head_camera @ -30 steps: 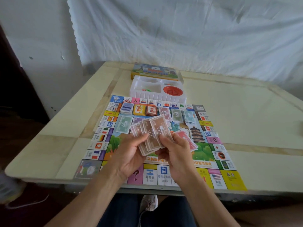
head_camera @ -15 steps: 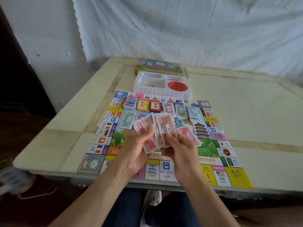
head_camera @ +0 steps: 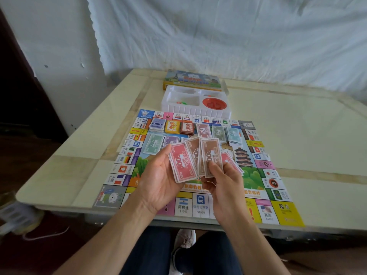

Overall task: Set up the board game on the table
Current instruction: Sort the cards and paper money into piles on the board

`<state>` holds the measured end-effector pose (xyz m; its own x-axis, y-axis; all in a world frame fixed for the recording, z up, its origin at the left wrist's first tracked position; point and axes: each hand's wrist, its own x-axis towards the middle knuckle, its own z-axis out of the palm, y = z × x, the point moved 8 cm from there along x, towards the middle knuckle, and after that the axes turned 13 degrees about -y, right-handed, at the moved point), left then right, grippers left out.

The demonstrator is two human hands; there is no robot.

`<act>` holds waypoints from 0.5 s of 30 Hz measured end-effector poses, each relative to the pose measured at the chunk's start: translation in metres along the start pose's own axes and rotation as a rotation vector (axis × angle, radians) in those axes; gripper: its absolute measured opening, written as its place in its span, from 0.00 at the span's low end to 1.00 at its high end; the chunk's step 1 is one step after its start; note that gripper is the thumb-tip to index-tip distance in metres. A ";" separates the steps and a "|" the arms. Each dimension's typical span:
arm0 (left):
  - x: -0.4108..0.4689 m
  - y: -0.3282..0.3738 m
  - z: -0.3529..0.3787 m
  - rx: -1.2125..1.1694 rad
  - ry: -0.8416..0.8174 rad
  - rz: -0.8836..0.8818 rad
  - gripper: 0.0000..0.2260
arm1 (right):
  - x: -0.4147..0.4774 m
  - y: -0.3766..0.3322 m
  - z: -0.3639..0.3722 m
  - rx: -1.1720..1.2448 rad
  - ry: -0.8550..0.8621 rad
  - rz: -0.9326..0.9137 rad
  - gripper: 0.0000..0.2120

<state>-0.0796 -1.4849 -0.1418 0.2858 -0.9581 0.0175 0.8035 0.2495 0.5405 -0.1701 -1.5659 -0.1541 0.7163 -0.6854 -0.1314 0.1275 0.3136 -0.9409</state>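
Background: a creased white sheet hangs behind a pale surface (head_camera: 297, 120), and the person sits at its near edge.
Board: the game board (head_camera: 286, 213) lies flat on the surface. Flag squares run round its border and its middle is a green picture with a pagoda.
Where the money is: a fan of play-money notes (head_camera: 181, 165) is held just above the middle of the board. A red note is in front and brown ones are behind it.
Left hand: the left hand (head_camera: 158, 183) cradles the fan, its fingers (head_camera: 164, 155) grasping the red note's edge.
Right hand: the right hand (head_camera: 224, 187) pinches the lower end of a brown note (head_camera: 211, 155) between thumb and fingers, as if to draw it out.
Handling: the notes look like thin, light, limp paper. They probably slide over each other easily, and they crease under a hard squeeze. A light pinch at a short end should free one at a time.
Already laid: three card decks (head_camera: 172, 127) and several sorted money piles (head_camera: 154, 143) sit along the board's far half.
Beyond: a white tray (head_camera: 196, 111) touches the board's far edge and holds a red disc (head_camera: 214, 103). The game box (head_camera: 192, 80) lies behind it.
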 end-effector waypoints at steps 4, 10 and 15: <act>0.000 0.001 -0.006 0.043 0.028 0.008 0.17 | 0.001 -0.001 0.000 -0.053 -0.009 -0.005 0.05; -0.002 0.008 -0.019 0.240 0.183 0.063 0.10 | 0.002 0.001 0.000 -0.054 -0.025 -0.006 0.06; -0.004 0.011 -0.022 0.333 0.259 0.071 0.09 | 0.002 0.005 -0.004 0.008 0.006 -0.015 0.08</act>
<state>-0.0603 -1.4754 -0.1546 0.4898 -0.8629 -0.1245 0.5766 0.2136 0.7886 -0.1706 -1.5682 -0.1599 0.7102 -0.6938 -0.1192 0.1439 0.3088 -0.9402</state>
